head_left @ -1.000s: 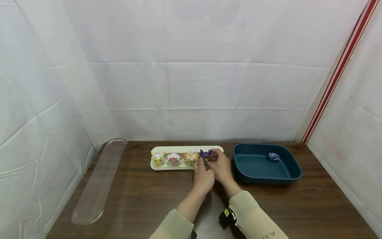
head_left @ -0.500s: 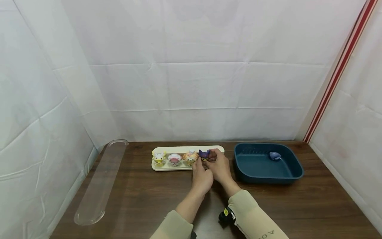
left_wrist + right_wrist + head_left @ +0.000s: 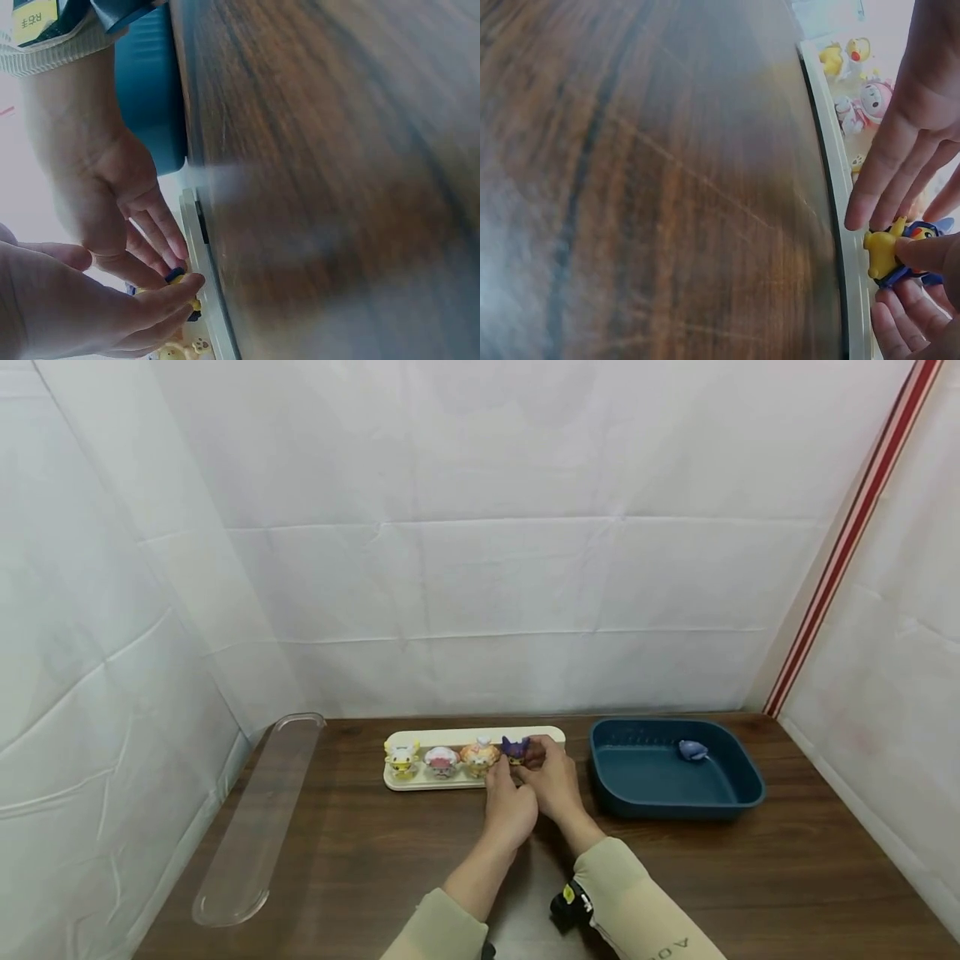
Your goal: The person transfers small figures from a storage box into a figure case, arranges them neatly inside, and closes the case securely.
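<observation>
A purple-and-yellow figurine [image 3: 515, 750] stands near the right end of a cream tray [image 3: 450, 734]. My right hand [image 3: 552, 781] pinches it; in the right wrist view the thumb [image 3: 924, 253] lies across its yellow body [image 3: 883, 252], with fingers on the other side. Close by, my left hand [image 3: 512, 806] reaches in from the left with fairly straight fingers [image 3: 885, 161], their tips at the figurine. Left of it on the tray stand an orange-and-cream figurine [image 3: 480, 757], a pink-and-white figurine [image 3: 442, 762] and a yellow-and-white figurine [image 3: 402, 761].
A blue basin [image 3: 675, 810] stands right of the tray with a small bluish-purple piece [image 3: 692, 750] inside. A long transparent cover [image 3: 258, 822] lies at the left on the brown wooden table [image 3: 360, 860]. White cloth walls [image 3: 480, 577] enclose the back and sides.
Both hands stay at the purple-and-yellow figurine, which shifts only slightly. The whole head view drifts a little. The other figurines keep their places on the tray.
</observation>
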### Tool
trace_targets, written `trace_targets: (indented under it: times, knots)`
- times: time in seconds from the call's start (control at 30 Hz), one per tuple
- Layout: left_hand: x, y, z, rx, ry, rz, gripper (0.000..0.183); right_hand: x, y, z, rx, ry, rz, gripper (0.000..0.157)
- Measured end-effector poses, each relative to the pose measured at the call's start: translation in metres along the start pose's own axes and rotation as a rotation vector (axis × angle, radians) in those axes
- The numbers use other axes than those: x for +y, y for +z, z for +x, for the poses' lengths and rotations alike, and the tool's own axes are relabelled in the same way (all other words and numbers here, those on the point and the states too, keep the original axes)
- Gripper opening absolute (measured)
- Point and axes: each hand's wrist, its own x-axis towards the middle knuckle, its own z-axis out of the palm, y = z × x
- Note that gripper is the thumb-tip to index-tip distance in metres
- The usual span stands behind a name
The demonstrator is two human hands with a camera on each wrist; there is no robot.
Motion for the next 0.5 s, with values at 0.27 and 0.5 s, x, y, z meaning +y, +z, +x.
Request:
trace_targets:
  times: [0.27,0.5]
  knots:
    - [0.0008,-0.0024,0.0035,-0.02,-0.034,-0.023,0.071,-0.001,0.0045,0.0005,0.012,0.01,0.015,0.052]
    - [0.0007,-0.0039,0.005,-0.029,-0.039,-0.035,0.07,0.0001,0.0039,0.0029,-0.016,0.017,-0.016,0.057]
